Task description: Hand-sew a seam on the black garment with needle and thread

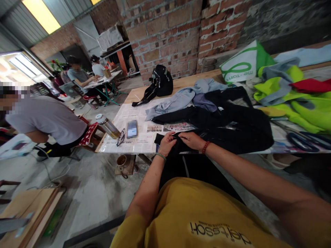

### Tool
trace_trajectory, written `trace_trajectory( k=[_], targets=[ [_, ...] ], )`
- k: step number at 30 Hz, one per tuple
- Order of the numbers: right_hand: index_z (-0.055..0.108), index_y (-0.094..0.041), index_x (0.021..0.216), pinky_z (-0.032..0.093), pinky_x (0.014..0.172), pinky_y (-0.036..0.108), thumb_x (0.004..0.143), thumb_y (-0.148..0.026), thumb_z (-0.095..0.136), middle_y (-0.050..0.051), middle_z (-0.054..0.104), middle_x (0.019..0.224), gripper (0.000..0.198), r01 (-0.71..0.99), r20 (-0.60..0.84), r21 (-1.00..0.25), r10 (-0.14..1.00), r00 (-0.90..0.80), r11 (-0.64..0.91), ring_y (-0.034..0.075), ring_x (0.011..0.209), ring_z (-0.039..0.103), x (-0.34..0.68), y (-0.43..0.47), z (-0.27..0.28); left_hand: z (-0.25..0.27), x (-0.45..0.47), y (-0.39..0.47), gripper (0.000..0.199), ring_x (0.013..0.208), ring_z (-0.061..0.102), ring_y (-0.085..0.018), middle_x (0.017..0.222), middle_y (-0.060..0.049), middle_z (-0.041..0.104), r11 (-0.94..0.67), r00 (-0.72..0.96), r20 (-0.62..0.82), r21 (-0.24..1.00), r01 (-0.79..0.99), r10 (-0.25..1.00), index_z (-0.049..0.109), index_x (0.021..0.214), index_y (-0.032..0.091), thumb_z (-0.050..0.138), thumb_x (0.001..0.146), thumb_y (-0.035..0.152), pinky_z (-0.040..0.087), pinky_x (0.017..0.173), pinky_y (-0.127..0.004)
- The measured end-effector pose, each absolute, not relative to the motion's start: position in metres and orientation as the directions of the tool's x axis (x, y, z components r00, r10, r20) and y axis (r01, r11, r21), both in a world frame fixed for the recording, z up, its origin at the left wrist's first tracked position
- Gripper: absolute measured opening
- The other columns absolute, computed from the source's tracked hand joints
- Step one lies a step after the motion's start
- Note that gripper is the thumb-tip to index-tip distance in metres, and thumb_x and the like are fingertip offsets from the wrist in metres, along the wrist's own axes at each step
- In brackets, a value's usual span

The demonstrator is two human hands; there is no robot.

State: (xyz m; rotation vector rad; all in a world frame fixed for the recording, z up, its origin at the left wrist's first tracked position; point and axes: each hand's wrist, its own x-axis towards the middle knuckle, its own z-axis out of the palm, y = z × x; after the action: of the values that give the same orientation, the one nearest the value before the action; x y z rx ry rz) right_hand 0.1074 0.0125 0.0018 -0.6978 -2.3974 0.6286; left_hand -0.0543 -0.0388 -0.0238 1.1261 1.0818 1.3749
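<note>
A black garment [232,125] with long sleeves or legs lies spread along the table's near edge. My left hand [167,143] pinches its dark cloth close to the edge. Just to the right, my right hand [192,141] has its fingers closed on the same cloth, almost meeting the left fingertips. Whether a needle or thread is between the fingers is too small to tell. Behind the black garment lies a crumpled grey garment [178,98].
Left on the newspaper-covered table [139,146] are a phone [132,129], eyeglasses [120,137] and a bottle [108,126]. A black bag [163,81] stands at the back. Scissors [300,137], neon-yellow clothing [297,100] and a green-white bag [243,63] lie right. A person [49,117] sits left.
</note>
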Motion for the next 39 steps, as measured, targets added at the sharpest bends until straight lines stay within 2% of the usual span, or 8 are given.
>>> trace_trajectory(
  k=[5, 11, 21, 25, 28, 32, 35, 39],
  targets=[
    [0.066, -0.017, 0.086, 0.044, 0.070, 0.024, 0.074, -0.011, 0.043, 0.004, 0.066, 0.083, 0.026, 0.302, 0.375, -0.573, 0.572, -0.730, 0.762, 0.013, 0.077, 0.059, 0.115, 0.022, 0.003, -0.023, -0.054, -0.040, 0.040, 0.056, 0.046, -0.006, 0.065, 0.003, 0.055, -0.098, -0.065, 0.090, 0.986, -0.132, 0.994, 0.061, 0.100, 0.014, 0.072, 0.062, 0.025, 0.034, 0.054, -0.020],
    [0.071, -0.019, 0.087, 0.047, 0.074, 0.025, 0.079, -0.019, 0.047, 0.005, 0.067, 0.083, 0.025, 0.348, 0.389, -0.551, 0.602, -0.698, 0.759, 0.014, 0.078, 0.061, 0.118, 0.025, 0.000, -0.023, -0.053, -0.041, 0.026, 0.051, 0.042, -0.006, 0.060, 0.003, 0.055, -0.072, -0.111, 0.069, 0.997, -0.020, 0.991, 0.066, 0.080, 0.013, 0.073, 0.059, 0.028, 0.032, 0.051, -0.021],
    [0.070, -0.016, 0.090, 0.048, 0.079, 0.025, 0.080, -0.019, 0.046, 0.006, 0.069, 0.091, 0.026, 0.344, 0.303, -0.590, 0.595, -0.745, 0.731, 0.015, 0.085, 0.063, 0.117, 0.020, 0.003, -0.021, -0.052, -0.043, 0.023, 0.053, 0.041, -0.006, 0.059, 0.004, 0.053, -0.059, -0.136, 0.066, 0.997, 0.054, 0.989, 0.065, 0.076, 0.014, 0.071, 0.060, 0.029, 0.032, 0.053, -0.021],
    [0.060, -0.017, 0.114, 0.048, 0.079, 0.025, 0.081, -0.016, 0.042, 0.004, 0.069, 0.091, 0.037, 0.330, 0.293, -0.643, 0.620, -0.727, 0.691, 0.014, 0.085, 0.064, 0.115, 0.015, 0.006, -0.020, -0.051, -0.043, 0.024, 0.056, 0.044, -0.007, 0.061, 0.004, 0.055, -0.069, -0.140, 0.075, 0.996, 0.054, 0.987, 0.064, 0.076, 0.014, 0.071, 0.060, 0.030, 0.034, 0.057, -0.022],
    [0.050, -0.017, 0.126, 0.047, 0.085, 0.028, 0.081, -0.013, 0.040, 0.005, 0.068, 0.096, 0.046, 0.333, 0.322, -0.648, 0.642, -0.695, 0.685, 0.015, 0.091, 0.063, 0.115, 0.016, 0.007, -0.021, -0.050, -0.043, 0.025, 0.056, 0.043, -0.007, 0.061, 0.004, 0.054, -0.067, -0.145, 0.073, 0.997, 0.042, 0.987, 0.063, 0.076, 0.015, 0.071, 0.059, 0.031, 0.034, 0.057, -0.021],
    [0.055, -0.016, 0.117, 0.046, 0.088, 0.034, 0.079, -0.011, 0.041, 0.010, 0.062, 0.109, 0.040, 0.437, 0.480, -0.603, 0.741, -0.469, 0.667, 0.018, 0.096, 0.060, 0.125, 0.023, 0.011, -0.023, -0.051, -0.042, 0.024, 0.055, 0.040, -0.007, 0.060, 0.004, 0.052, -0.069, -0.179, 0.071, 0.997, 0.018, 0.981, 0.063, 0.075, 0.015, 0.072, 0.059, 0.031, 0.031, 0.054, -0.021],
    [0.060, -0.017, 0.102, 0.047, 0.084, 0.035, 0.082, -0.018, 0.045, 0.010, 0.062, 0.098, 0.026, 0.473, 0.610, -0.565, 0.728, -0.313, 0.676, 0.019, 0.087, 0.059, 0.136, 0.015, 0.018, -0.025, -0.052, -0.042, 0.023, 0.055, 0.040, -0.007, 0.060, 0.004, 0.052, -0.073, -0.171, 0.072, 0.997, -0.001, 0.983, 0.064, 0.075, 0.015, 0.071, 0.062, 0.032, 0.032, 0.054, -0.021],
    [0.062, -0.019, 0.091, 0.043, 0.085, 0.036, 0.082, -0.030, 0.054, 0.007, 0.063, 0.089, 0.016, 0.373, 0.686, -0.404, 0.546, -0.481, 0.835, 0.019, 0.089, 0.055, 0.135, -0.012, 0.025, -0.026, -0.054, -0.042, 0.022, 0.056, 0.041, -0.007, 0.061, 0.003, 0.053, -0.096, -0.166, 0.093, 0.995, -0.008, 0.982, 0.065, 0.076, 0.015, 0.070, 0.064, 0.033, 0.033, 0.055, -0.021]
  ],
)
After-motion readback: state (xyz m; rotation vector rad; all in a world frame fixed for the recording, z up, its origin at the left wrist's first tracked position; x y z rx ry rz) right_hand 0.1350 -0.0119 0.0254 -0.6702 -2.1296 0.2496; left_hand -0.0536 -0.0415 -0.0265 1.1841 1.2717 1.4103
